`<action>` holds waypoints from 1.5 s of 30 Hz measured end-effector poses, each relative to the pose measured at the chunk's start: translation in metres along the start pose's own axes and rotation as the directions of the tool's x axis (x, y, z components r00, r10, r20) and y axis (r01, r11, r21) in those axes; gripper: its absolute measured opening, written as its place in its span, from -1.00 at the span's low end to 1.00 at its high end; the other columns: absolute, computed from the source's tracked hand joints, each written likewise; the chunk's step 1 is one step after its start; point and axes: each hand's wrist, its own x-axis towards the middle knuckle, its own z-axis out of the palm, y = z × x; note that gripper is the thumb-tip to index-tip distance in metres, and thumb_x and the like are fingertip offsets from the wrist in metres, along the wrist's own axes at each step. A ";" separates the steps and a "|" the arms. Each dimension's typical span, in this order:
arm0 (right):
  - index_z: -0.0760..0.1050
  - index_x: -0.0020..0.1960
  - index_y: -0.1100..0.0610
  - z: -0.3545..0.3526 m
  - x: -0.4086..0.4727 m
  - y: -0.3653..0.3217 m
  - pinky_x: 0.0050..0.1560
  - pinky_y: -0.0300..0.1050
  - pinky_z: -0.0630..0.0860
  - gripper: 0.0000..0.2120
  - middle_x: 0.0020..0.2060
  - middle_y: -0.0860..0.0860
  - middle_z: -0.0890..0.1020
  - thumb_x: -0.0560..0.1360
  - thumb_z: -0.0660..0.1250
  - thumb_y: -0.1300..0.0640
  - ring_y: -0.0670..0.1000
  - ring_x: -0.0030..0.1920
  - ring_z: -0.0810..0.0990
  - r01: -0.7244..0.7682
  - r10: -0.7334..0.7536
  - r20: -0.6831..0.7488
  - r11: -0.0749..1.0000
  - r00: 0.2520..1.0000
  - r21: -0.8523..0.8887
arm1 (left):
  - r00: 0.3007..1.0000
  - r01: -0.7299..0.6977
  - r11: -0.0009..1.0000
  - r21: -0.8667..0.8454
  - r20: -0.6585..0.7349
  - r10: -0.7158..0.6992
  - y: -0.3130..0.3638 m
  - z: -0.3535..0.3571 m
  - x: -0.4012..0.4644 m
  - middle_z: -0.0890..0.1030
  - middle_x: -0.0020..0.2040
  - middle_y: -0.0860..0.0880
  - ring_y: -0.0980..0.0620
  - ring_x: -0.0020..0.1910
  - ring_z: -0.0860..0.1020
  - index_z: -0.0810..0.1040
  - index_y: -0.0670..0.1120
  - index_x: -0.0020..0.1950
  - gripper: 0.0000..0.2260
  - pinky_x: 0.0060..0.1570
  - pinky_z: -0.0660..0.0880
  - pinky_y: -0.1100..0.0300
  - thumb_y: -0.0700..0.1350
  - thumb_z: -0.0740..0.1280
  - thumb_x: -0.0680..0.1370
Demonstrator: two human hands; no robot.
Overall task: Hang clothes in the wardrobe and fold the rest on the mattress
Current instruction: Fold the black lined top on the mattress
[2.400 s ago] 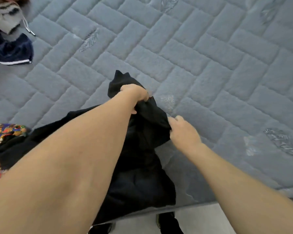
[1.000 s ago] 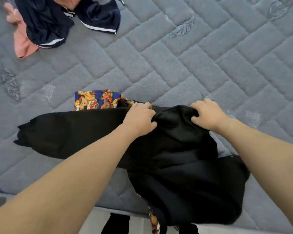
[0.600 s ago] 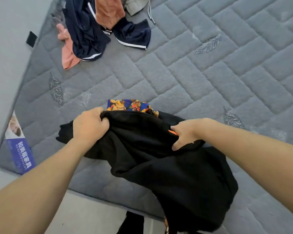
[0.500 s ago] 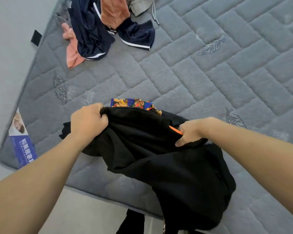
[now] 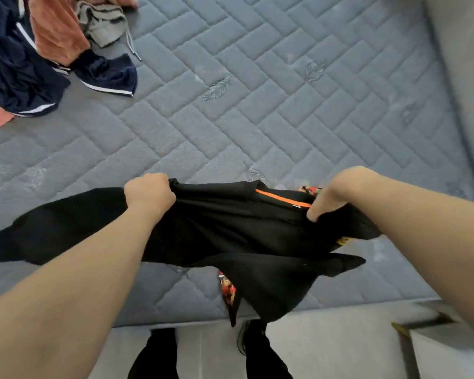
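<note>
between the two hands, black garment (image 5: 230,228) stretched along its top edge over the near part of the grey quilted mattress (image 5: 285,105), orange strip (image 5: 282,198) just left of the right hand. left hand (image 5: 148,191) fisted around the upper edge; right hand (image 5: 337,192) fingers curled, pinching the cloth at the strip's end. one leg trails flat out past the left hand, another hangs below the hands over the mattress edge. bright printed fabric (image 5: 227,291) peeks from under the black cloth. far beyond the left hand: pile of navy, rust and grey clothes (image 5: 39,50).
</note>
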 end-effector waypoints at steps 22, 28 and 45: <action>0.44 0.34 0.10 -0.058 0.200 -0.110 0.23 0.06 0.38 -0.46 0.30 0.18 0.53 0.65 -0.03 -0.24 0.19 0.31 0.49 0.358 -0.300 -0.619 0.933 0.726 -0.032 | 0.953 0.032 0.999 0.015 0.302 -0.036 -0.032 0.077 0.152 0.47 0.39 -0.09 -0.20 0.40 0.36 0.44 0.07 0.35 -0.68 0.42 0.15 -0.21 0.12 0.19 0.62; 0.44 0.21 0.22 -0.124 0.182 -0.109 0.15 0.11 0.31 -0.68 0.18 0.27 0.44 0.50 0.18 0.13 0.28 0.17 0.43 0.339 0.026 -0.985 0.937 0.168 0.083 | 0.893 0.196 0.937 -0.289 -0.341 -0.292 -0.022 -0.006 0.207 0.38 0.38 -0.19 -0.27 0.36 0.32 0.40 0.02 0.37 -0.65 0.33 0.18 -0.24 0.08 0.17 0.62; 0.51 -0.12 0.13 0.094 0.217 -0.134 -0.44 -0.24 0.38 -0.91 -0.30 0.06 0.56 0.48 0.37 0.10 0.01 -0.37 0.51 0.177 0.007 -0.178 -0.143 0.984 0.974 | 0.450 -0.886 0.412 0.210 0.180 0.875 -0.026 0.108 0.002 0.47 -0.07 0.00 -0.07 -0.12 0.43 0.56 0.01 -0.03 -0.75 -0.18 0.44 0.04 -0.09 0.28 0.32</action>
